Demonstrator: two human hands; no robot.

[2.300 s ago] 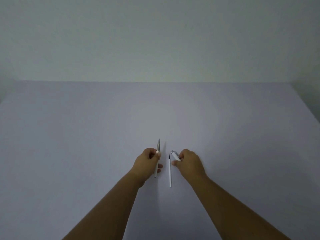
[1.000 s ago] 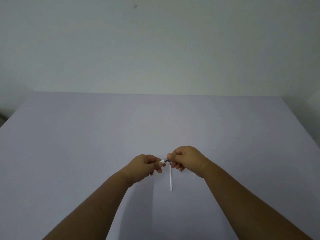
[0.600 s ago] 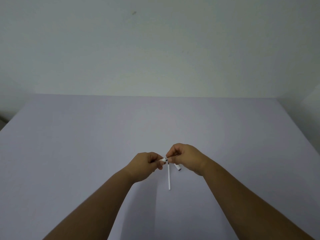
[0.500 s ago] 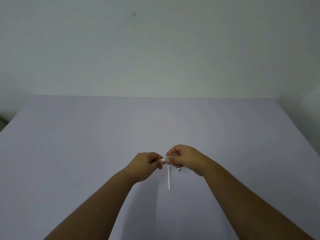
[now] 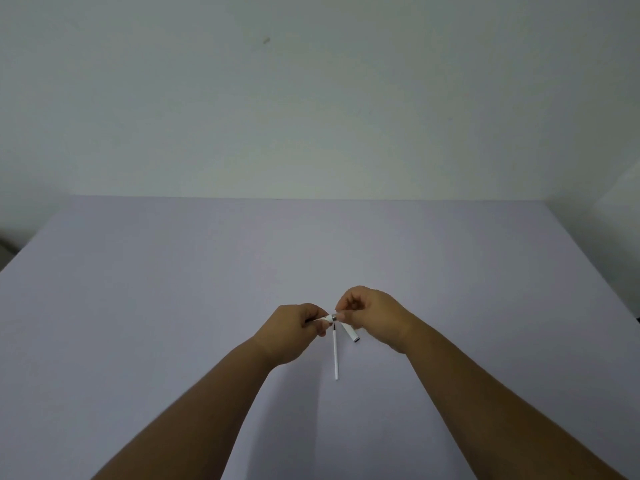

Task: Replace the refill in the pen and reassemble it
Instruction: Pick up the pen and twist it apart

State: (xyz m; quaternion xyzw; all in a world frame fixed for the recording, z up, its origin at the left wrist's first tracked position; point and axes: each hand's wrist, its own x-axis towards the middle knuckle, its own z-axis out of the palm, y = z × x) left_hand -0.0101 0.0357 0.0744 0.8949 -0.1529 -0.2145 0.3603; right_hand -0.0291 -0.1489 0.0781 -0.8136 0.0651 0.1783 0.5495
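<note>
The pen was held just above a pale lilac table (image 5: 173, 306), close to the near middle of it, between two bare hands. The left hand (image 5: 294, 329) was closed around a white barrel section (image 5: 323, 318), its thumb and fingers pinching the section so that a metal-coloured end (image 5: 334, 318) pointed toward the other hand. The right hand (image 5: 370, 315) was curled, its fingertips pinched at that same end; a second white piece (image 5: 351, 333) with a dark open mouth hung down and outward beneath it, though whether it was gripped in the palm or only tucked under the fingers could not be told. A thin white refill (image 5: 336, 355) lay on the table directly below the meeting point of the hands, with a short dark tip at its far end and its long body running toward the person.

The step in hand was judged to be the parting or joining of the barrel at its threaded collar; which of the two could not be settled from the view. For either, the two sections would best be kept on one straight line, so that the thread was not crossed. The turning would best be done by the right fingertips alone, while the left pinch was kept firm and unmoving. Small parts such as a spring, if any were present, could not be seen and would have to be watched for. The work would best be kept low over the table, so that anything dropped stayed near the refill.
</note>
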